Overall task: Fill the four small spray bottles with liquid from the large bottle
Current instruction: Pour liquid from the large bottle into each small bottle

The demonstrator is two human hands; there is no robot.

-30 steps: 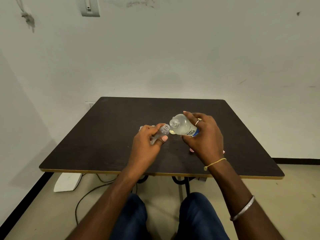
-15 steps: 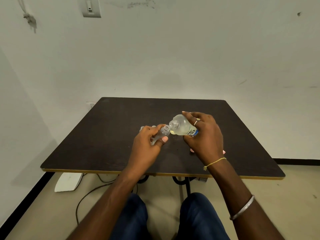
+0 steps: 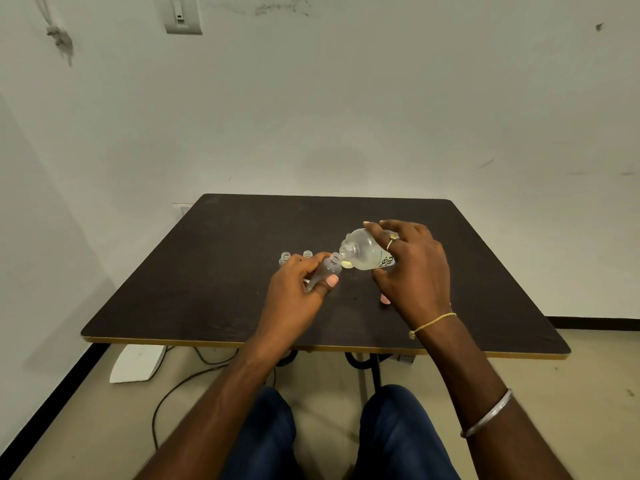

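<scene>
My right hand (image 3: 414, 271) grips the large clear bottle (image 3: 363, 252), which is tipped to the left with its open neck down. My left hand (image 3: 296, 292) holds a small clear spray bottle (image 3: 327, 270) tilted to the right, its open mouth touching the large bottle's neck. Two more small open bottles (image 3: 284, 258) (image 3: 307, 254) stand on the dark table (image 3: 225, 271) just behind my left hand. Pale caps (image 3: 347, 265) lie under the large bottle. I cannot see a fourth small bottle.
A pink item (image 3: 384, 299) lies on the table partly under my right hand. Below the table are a white block (image 3: 138, 363) and a black cable (image 3: 180, 386) on the floor. A white wall stands close behind the table.
The large bottle's neck has swung down and left until it meets the small bottle's mouth. My left hand has kept its place.
</scene>
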